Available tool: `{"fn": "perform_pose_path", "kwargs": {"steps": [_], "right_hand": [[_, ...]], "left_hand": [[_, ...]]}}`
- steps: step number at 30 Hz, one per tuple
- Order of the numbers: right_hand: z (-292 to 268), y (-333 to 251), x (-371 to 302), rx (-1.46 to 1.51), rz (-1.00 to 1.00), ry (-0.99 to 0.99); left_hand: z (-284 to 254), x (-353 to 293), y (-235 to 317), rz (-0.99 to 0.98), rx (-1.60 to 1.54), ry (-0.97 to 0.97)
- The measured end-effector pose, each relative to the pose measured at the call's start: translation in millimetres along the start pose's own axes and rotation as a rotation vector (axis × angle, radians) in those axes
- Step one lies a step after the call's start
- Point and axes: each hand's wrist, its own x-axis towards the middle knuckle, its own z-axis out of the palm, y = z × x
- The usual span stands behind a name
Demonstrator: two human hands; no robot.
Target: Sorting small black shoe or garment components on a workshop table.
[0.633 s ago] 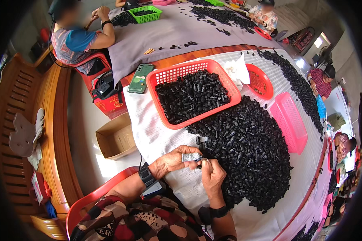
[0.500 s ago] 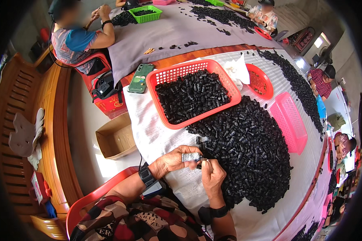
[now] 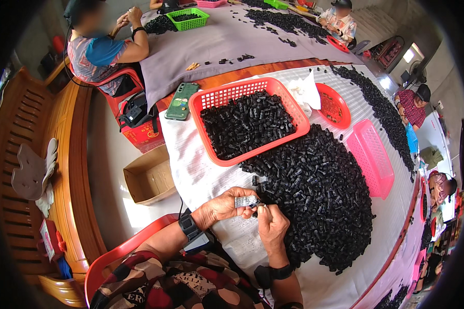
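The grey piece point(image 3: 246, 201) is in front of the person, at the fingers of the left hand point(image 3: 226, 205) and just beside the right hand point(image 3: 273, 224). Its long axis lies nearly level, from 9 o'clock to 3 o'clock, and one end points to the right thumb. It is short, with a rectangular outline and a speckled, rather rough surface. The left fingers are bent around its place; the view is small here, so I cannot tell if they pinch it or if it is wrapped on the thumb. The right thumb and forefinger are pressed together at their tips.

From the grey piece, the pile of black parts point(image 3: 327, 201) spreads between 1 and 4 o'clock; these are small, smooth, mostly like short tubes. At 12 o'clock stands the red basket point(image 3: 229, 161), of plastic with a perforated wall, filled with similar black parts. At 11 o'clock lies a green phone point(image 3: 182, 101), at 1 o'clock a crumpled white sheet point(image 3: 305, 91), and at 2 o'clock a pink plastic basket point(image 3: 368, 157). Under these is a white cloth point(image 3: 191, 154) with fine ridges. Between 9 and 10 o'clock, below the table, is an open cardboard box point(image 3: 150, 177).
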Motion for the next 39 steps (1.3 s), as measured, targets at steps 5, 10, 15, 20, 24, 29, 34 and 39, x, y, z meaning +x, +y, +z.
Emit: {"fn": "perform_pose_path", "kwargs": {"steps": [5,10,15,20,24,29,34,39], "right_hand": [[0.9,2.8,-1.2,0.007,0.008,-0.007],[-0.8,-1.0,-0.1,-0.015,0.006,-0.055],[0.6,-1.0,-1.0,0.029,0.018,-0.051],[3.2,4.6,-3.1,0.048,0.038,0.012],[5.7,6.6,-3.2,0.082,0.029,0.023],[4.0,3.6,-2.5,0.036,0.008,0.019],[2.6,-0.7,-1.2,-0.016,-0.015,-0.002],[5.6,3.2,-2.2,0.002,-0.015,0.056]], "left_hand": [[6.8,0.0,2.6,-0.001,0.052,0.037],[4.0,1.6,2.6,-0.031,0.073,0.053],[4.0,2.5,2.2,-0.044,0.106,0.045],[3.9,1.2,2.1,-0.003,0.046,-0.009],[2.6,-0.5,1.0,-0.010,0.025,0.013],[0.7,1.3,0.1,-0.012,-0.022,-0.016],[-0.3,2.7,-0.1,0.001,0.054,-0.003],[4.1,1.7,0.3,0.009,0.120,0.062]]}}
